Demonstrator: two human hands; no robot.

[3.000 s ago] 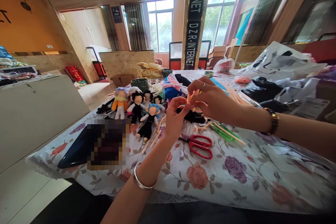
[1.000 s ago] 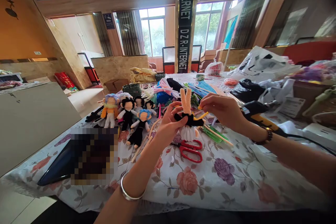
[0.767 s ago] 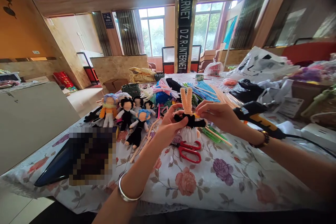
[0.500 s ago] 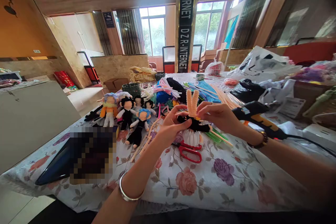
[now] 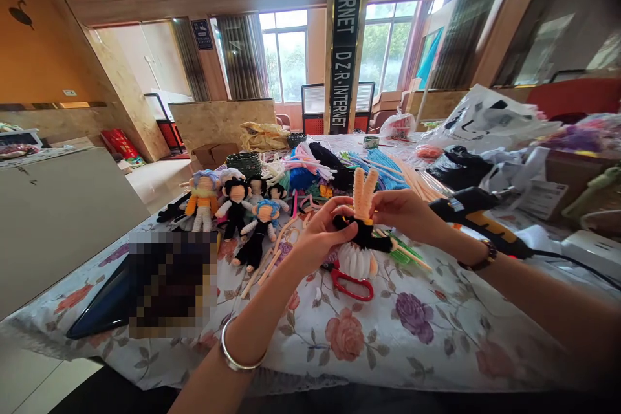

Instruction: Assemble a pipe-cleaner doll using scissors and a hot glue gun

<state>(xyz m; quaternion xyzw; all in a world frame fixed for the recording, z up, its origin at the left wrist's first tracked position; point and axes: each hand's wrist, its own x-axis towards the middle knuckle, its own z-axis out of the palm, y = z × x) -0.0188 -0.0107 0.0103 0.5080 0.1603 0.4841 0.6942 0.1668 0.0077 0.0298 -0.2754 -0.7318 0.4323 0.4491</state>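
Observation:
A fuzzy pipe-cleaner doll (image 5: 361,233) hangs upside down between my hands, its peach legs (image 5: 365,195) pointing up and its white head of hair lowest. My left hand (image 5: 326,233) is closed around the black body from the left. At the right, my right hand (image 5: 395,210) pinches the doll where the legs meet the body, by a small yellow band; its fingertips are partly hidden. Red-handled scissors (image 5: 353,286) lie on the tablecloth just below. Green and peach pipe cleaners (image 5: 405,252) lie behind the doll's arm.
Several finished dolls (image 5: 237,207) stand or lie at the left, behind a dark, pixelated tablet-like object (image 5: 101,301). A glue gun (image 5: 478,217) with a cable rests at the right. Bundles of pipe cleaners (image 5: 383,167) and plastic bags (image 5: 490,119) fill the back of the flowered tablecloth (image 5: 281,356).
Both hands and the doll have shifted slightly right. The doll's legs now lean a little to the right, and more of the scissors' handle side is covered by the white hair.

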